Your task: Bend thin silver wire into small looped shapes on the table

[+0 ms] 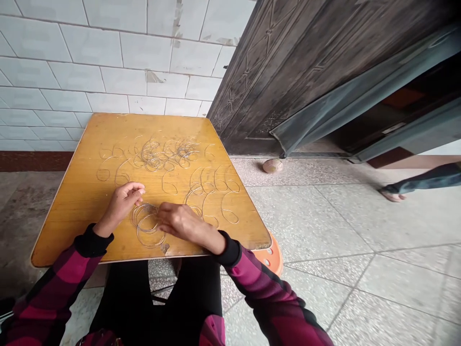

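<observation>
A loose coil of thin wire (147,229), made of several rings, lies near the front edge of the yellow wooden table (72,226). My left hand (124,202) is at the coil's upper left, thumb and forefinger pressed together in a pinch; whatever is between them is too small to name. Over the coil's right side, my right hand (183,221) has its fingers curled and brought together. Its fingertips are slightly blurred, so what they grip cannot be made out. More curled wires (154,154) lie tangled at the back, and separate wire loops (230,215) spread along the right.
White wall tiles (108,79) rise behind the table. A dark carved door (266,72) and a grey curtain (324,110) stand right. An orange stool (272,257) shows under the right corner. A roundish object (272,166) and another person's leg (428,178) are on the floor side.
</observation>
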`<state>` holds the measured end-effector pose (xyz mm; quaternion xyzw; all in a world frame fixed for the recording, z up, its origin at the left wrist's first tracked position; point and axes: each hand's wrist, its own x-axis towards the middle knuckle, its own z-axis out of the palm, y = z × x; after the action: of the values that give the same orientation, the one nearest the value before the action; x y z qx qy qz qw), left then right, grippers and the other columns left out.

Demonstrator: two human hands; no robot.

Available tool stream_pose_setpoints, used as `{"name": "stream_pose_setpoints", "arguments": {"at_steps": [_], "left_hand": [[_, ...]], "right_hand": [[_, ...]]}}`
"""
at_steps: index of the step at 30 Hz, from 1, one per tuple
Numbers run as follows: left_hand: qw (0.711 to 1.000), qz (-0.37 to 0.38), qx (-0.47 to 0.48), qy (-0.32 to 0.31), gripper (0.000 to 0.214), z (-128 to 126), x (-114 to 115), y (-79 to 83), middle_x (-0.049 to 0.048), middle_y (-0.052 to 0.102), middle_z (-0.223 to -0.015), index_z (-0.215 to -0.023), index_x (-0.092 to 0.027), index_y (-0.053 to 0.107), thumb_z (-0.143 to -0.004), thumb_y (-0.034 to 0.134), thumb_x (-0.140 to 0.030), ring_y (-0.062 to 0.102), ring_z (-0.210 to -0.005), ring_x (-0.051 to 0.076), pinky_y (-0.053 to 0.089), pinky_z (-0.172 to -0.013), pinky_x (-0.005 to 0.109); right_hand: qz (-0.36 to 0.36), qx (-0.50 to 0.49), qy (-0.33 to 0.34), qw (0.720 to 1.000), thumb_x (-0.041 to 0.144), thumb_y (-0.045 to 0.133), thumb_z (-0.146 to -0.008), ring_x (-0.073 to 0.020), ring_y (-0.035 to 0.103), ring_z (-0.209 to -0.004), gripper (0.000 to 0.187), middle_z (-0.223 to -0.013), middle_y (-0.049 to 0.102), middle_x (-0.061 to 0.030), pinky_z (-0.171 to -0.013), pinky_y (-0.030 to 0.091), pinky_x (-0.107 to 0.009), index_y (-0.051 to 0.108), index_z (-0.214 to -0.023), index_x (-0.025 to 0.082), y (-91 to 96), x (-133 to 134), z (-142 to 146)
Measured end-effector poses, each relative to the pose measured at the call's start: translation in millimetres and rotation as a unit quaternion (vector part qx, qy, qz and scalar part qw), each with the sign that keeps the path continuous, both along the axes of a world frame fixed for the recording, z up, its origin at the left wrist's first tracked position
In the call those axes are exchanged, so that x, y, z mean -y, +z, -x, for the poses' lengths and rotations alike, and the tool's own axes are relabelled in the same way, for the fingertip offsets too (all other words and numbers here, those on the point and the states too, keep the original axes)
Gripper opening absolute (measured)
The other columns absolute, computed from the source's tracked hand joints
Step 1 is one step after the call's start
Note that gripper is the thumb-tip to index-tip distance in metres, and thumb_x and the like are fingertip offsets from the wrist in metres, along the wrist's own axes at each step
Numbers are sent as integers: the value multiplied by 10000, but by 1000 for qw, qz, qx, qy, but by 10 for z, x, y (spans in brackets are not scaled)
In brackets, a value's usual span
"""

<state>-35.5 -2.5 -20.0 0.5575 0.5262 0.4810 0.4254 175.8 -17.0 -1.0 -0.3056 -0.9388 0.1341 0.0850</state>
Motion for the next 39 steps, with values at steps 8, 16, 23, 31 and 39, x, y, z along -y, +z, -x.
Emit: {"name": "stream_pose_setpoints", "arguments": {"at_steps": [8,16,23,31,39], "left_hand": [[999,12,-34,4,194,10,-22,19,-17,592,-592,-824,-156,647,-739,633,-330,548,-504,111,450,-486,221],[998,26,-57,-24,176,-2,-13,30,-7,599,-588,-804,-169,661,-747,632,-334,557,-527,124,448,-492,218],[997,25,-70,-37,181,-10,-14,2,-2,607,-611,-788,-169,659,-746,628,-342,568,-541,133,444,-516,237],[999,-4,-34,6,189,19,-17,59,-8,601,-608,-794,-163,646,-738,641,-344,549,-520,116,449,-499,227],[997,-3,-57,-49,249,-5,-16,-32,27,639,-765,-918,-169,627,-753,648,-355,558,-592,120,454,-533,232]], "right_hand": [[-68,73,75,992,255,499,-942,-129,538,-715,176,-952,622,-80,-515,355,-259,630,-930,137,14,144,135],[-165,16,129,978,161,485,-936,-153,534,-733,163,-843,604,-49,-500,386,-282,624,-852,148,-239,541,-16],[-193,15,131,972,101,465,-920,-162,546,-688,197,-779,610,-55,-493,361,-286,618,-803,139,-288,488,10],[65,-215,-33,974,200,504,-929,-120,613,-725,165,-839,668,-58,-636,459,-236,658,-900,147,-31,58,-138],[368,-400,-169,822,420,637,-804,-70,552,-503,273,-717,660,-12,-472,426,-195,603,-813,149,-110,-390,-251]]}}
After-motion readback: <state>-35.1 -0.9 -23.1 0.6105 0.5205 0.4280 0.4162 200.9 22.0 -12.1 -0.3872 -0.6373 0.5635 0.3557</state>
